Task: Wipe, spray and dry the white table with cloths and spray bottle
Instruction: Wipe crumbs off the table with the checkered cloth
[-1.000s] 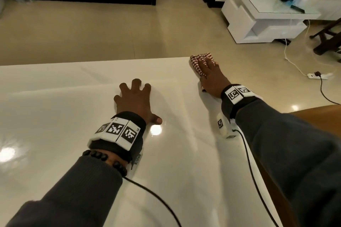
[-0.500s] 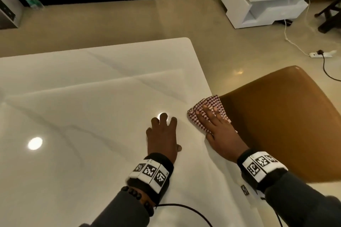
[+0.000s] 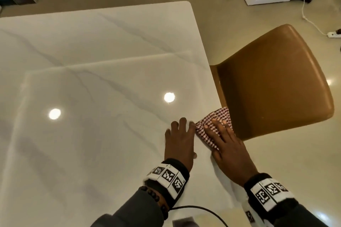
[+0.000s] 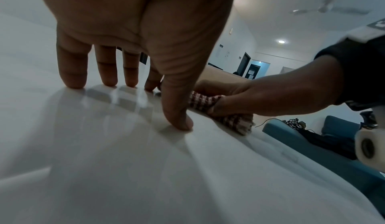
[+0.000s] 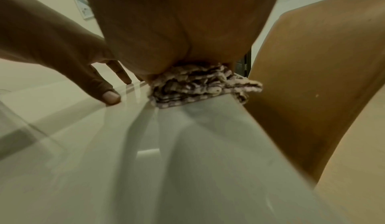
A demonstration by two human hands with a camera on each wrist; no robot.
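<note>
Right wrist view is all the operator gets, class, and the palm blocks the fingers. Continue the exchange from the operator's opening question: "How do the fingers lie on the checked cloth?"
Observer: In the head view the right hand spreads its fingers over the checked cloth, at the right edge of the white table.
Operator: And the thumb?
Observer: The left wrist view shows it pinching a bunched fold up against the fingers.
Operator: Is the left hand helping?
Observer: No. The left hand rests its fingertips and thumb on the table beside the cloth and holds nothing.
</note>
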